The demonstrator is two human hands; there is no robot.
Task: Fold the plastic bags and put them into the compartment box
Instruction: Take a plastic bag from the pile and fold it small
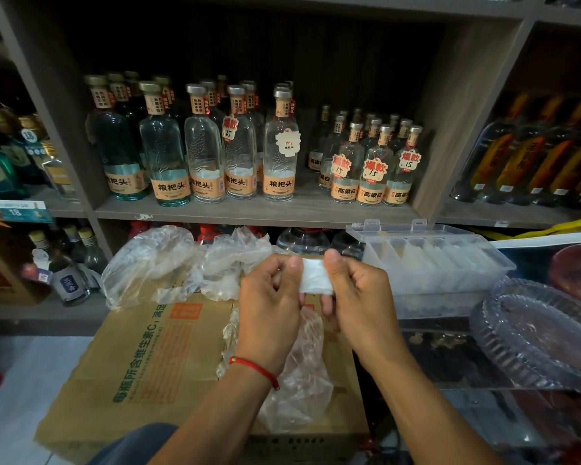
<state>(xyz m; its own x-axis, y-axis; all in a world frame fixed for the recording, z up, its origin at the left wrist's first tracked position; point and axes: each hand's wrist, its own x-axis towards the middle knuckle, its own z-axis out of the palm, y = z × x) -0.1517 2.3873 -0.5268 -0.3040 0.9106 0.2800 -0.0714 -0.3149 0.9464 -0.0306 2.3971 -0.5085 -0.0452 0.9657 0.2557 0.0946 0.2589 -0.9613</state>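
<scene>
A milky-white folded plastic bag (pixel 317 276), a red wrist cord (pixel 255 367), a brown cardboard box (pixel 141 357) printed in green, and orange-labelled clear bottles (pixel 279 152) on grey-brown shelving (pixel 259 211).

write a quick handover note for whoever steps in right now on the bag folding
Left hand and right hand together pinch one folded plastic bag, held above the cardboard box.
Compartment box sits open to the right, with folded bags already in several slots.
Left: finish this fold, slot it in, then the loose bags behind and the crumpled bag under the wrists.
</scene>
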